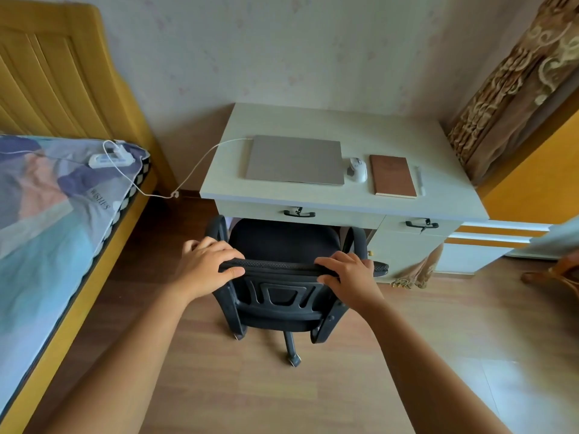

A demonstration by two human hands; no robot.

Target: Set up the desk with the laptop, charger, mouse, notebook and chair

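You are looking down at a black office chair [283, 277] pushed partway under a pale desk [329, 195], its seat tucked beneath the drawer front. Your left hand [208, 266] is closed over the left end of the chair's backrest top, fingers curled over the front edge and thumb along the rim. Your right hand [347, 272] clasps the same top edge further right, thumb pressed underneath — both hands are grasping the chair.

On the desk, a closed grey laptop [294, 159] lies flat toward the left. A white charger cable [200, 159] runs from its back left corner off the desk edge, sags near the floor, and rises to a white power strip [109, 158] lying on the bed [47, 220] to your left, where a white plug sits in it. Just right of the laptop rests a white mouse [357, 169], and beside that a brown notebook [392, 176], closed. A pale pen [419, 180] lies just beside the notebook's right edge. A patterned curtain [513, 76] hangs at the far right.
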